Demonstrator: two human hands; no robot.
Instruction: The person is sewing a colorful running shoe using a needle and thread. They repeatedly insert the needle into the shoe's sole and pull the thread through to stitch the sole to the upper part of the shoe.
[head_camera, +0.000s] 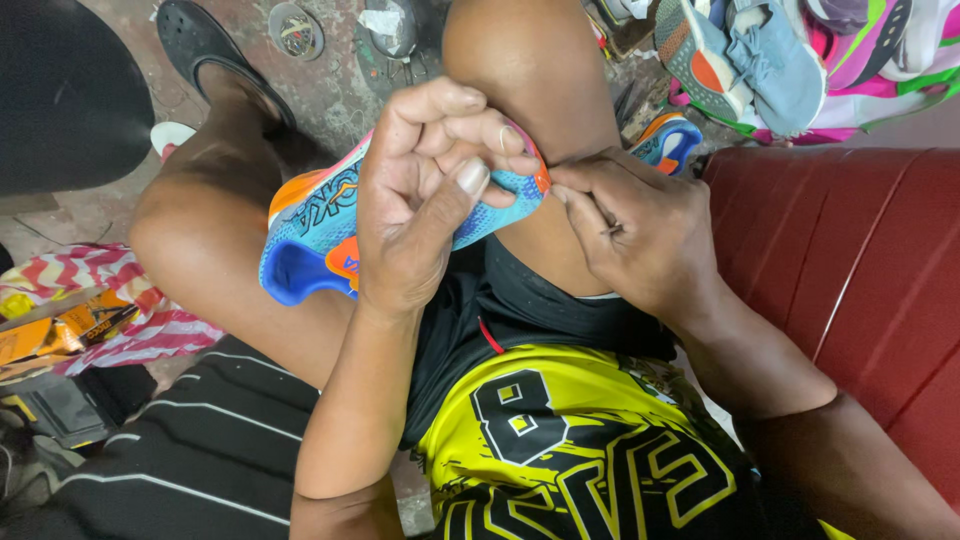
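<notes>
Red seat (860, 250), cluttered floor: shoe held over the knees.
Left hand (425, 190) grips the blue-orange shoe (310, 235); right hand (640, 230) pinches its edge.

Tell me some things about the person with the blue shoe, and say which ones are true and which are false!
1. The left hand holds a blue and orange running shoe. True.
2. The right hand rests flat on the red seat. False: its fingers pinch at the shoe's edge, beside the left hand.
3. The shoe lies on the floor. False: it is held up against the person's knees.
4. A pile of other sports shoes sits at the top right. True.
5. The person wears a plain white shirt. False: the shirt is yellow with black markings.
</notes>
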